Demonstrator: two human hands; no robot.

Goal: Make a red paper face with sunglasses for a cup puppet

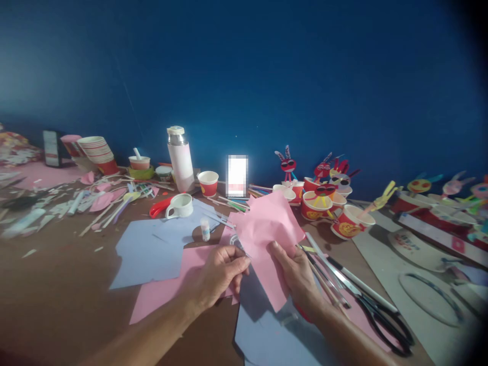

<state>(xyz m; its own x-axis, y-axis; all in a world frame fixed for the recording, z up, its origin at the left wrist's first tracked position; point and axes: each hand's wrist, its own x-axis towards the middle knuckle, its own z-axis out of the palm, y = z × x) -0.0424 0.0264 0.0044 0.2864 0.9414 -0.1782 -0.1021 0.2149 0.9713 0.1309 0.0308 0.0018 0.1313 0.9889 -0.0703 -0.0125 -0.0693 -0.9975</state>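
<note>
A sheet of pink paper (pixel 269 229) with an uneven outline is raised above the table, my right hand (pixel 299 272) gripping its lower right part with the thumb on top. Close to the sheet's left edge, my left hand (pixel 224 272) is closed in a pinch; what lies between its fingertips is too small to make out. Under both hands lie blue paper (pixel 267 338) and more pink paper (pixel 163 297). Black-handled scissors (pixel 366 300) rest to the right of my right hand, among pens. A small glue bottle (pixel 205 230) stands beyond my left hand.
A white flask (pixel 181 162), a mug (pixel 180 206) and a red paper cup (pixel 208 183) stand toward the wall. At the right are several cups with paper puppets (pixel 316 203). Paper scraps (pixel 95 201) and stacked cups (pixel 99 152) are at the left. A lit phone (pixel 237 176) leans behind.
</note>
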